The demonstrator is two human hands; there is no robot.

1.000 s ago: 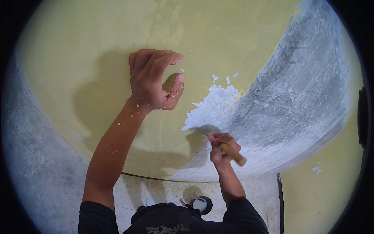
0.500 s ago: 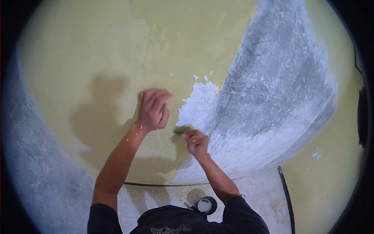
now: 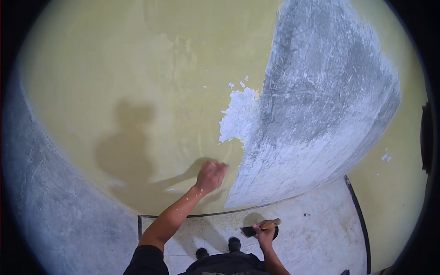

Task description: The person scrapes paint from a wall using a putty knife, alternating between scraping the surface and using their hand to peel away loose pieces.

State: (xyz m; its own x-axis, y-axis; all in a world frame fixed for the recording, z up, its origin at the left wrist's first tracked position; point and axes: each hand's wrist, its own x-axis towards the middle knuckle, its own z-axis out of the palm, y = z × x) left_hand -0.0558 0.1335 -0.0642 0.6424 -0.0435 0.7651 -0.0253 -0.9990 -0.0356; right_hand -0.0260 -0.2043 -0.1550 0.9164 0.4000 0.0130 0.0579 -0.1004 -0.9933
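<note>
My right hand (image 3: 264,237) is closed round the wooden handle of a scraper (image 3: 248,231), its dark flat blade pointing left. It is low down, over a dark round container (image 3: 276,233) that the hand mostly covers. My left hand (image 3: 212,177) is at the lower part of the yellow wall (image 3: 114,59), close to the edge of the bare grey area (image 3: 321,78). Its fingers look bent and are blurred by motion. Up and right of it, a white ragged patch (image 3: 239,114) shows where the yellow coat is gone. Pale flecks dot my left forearm.
Below the wall lies a light tiled floor (image 3: 311,229) with a dark border strip (image 3: 360,215) and scattered crumbs. My dark shoes (image 3: 234,244) stand close to the wall. A grey rough surface (image 3: 46,183) fills the left side. White specks (image 3: 386,157) mark the yellow wall at right.
My right hand has dropped with the scraper from the patch's lower edge to the container. My left hand has moved down and right along the wall. The view has shifted, and my shoes now show.
</note>
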